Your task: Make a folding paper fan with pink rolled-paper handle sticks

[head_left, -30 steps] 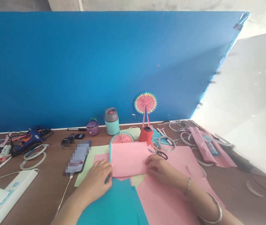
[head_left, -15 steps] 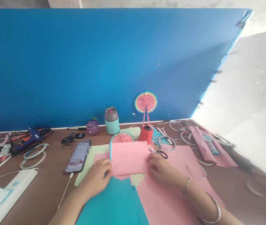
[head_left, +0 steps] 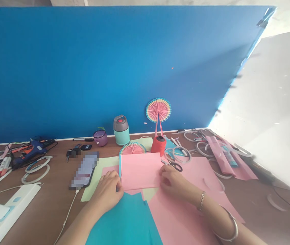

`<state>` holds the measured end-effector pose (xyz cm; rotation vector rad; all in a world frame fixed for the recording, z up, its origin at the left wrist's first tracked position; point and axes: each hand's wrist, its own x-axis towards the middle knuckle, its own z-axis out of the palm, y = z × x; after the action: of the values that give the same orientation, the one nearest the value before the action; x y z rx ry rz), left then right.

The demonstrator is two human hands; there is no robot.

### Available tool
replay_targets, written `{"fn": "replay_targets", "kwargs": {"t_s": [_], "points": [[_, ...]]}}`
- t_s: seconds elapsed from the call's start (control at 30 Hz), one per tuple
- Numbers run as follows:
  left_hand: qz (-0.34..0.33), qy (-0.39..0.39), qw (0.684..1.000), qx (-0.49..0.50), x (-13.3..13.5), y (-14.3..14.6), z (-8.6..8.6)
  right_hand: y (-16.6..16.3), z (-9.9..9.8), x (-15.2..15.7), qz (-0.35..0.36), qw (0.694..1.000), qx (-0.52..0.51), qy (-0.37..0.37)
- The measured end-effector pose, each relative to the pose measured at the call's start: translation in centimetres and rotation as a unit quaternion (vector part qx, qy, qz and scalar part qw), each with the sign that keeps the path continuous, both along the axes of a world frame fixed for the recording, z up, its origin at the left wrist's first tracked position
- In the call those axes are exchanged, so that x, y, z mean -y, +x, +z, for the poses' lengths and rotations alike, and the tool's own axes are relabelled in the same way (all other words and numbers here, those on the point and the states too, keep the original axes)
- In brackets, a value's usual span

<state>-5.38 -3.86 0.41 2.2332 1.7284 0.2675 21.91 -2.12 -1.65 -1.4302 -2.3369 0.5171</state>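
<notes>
A folded sheet of pink paper (head_left: 140,172) with a blue strip along its left edge lies in front of me. My left hand (head_left: 109,189) has its fingers curled closed on the lower left edge of this paper. At the right edge, my right hand (head_left: 172,178) pinches the paper between thumb and fingers; its fingertips are partly hidden. Below lies a teal sheet (head_left: 127,217), over larger pink paper (head_left: 180,217). Scissors (head_left: 176,166) rest just beyond my right hand. Behind the folded sheet is a pleated paper fan (head_left: 133,148).
A red thread spool (head_left: 158,145), a round fan (head_left: 158,110) and a teal food jar (head_left: 121,131) stand at the back. On the left are a phone (head_left: 85,170), a power strip (head_left: 12,211) and a glue gun (head_left: 34,151). Plastic rings (head_left: 182,154) lie on the right.
My left hand has shifted slightly to the right and its thumb has drawn in under the fingers. The right hand and the pink paper stay nearly in place; the view tilts a little.
</notes>
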Motion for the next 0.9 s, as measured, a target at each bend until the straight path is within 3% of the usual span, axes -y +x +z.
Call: {"fn": "replay_targets", "kwargs": {"t_s": [0.13, 0.33, 0.63, 0.9], "points": [[-0.013, 0.007, 1.000, 0.003, 0.1, -0.1, 0.1, 0.0, 0.0, 0.0, 0.007, 1.000, 0.003, 0.014], [-0.016, -0.026, 0.993, 0.114, -0.4, -1.5, 0.1, 0.2, 0.4, 0.4, 0.019, 0.999, 0.004, 0.040], [-0.016, -0.004, 0.985, 0.169, -1.2, -2.1, -0.9, -0.8, 0.3, 1.3, 0.149, 0.979, 0.071, 0.119], [-0.068, -0.005, 0.983, 0.172, -0.8, -1.9, 0.0, -1.5, 0.4, 1.7, 0.133, 0.980, 0.101, 0.110]]}}
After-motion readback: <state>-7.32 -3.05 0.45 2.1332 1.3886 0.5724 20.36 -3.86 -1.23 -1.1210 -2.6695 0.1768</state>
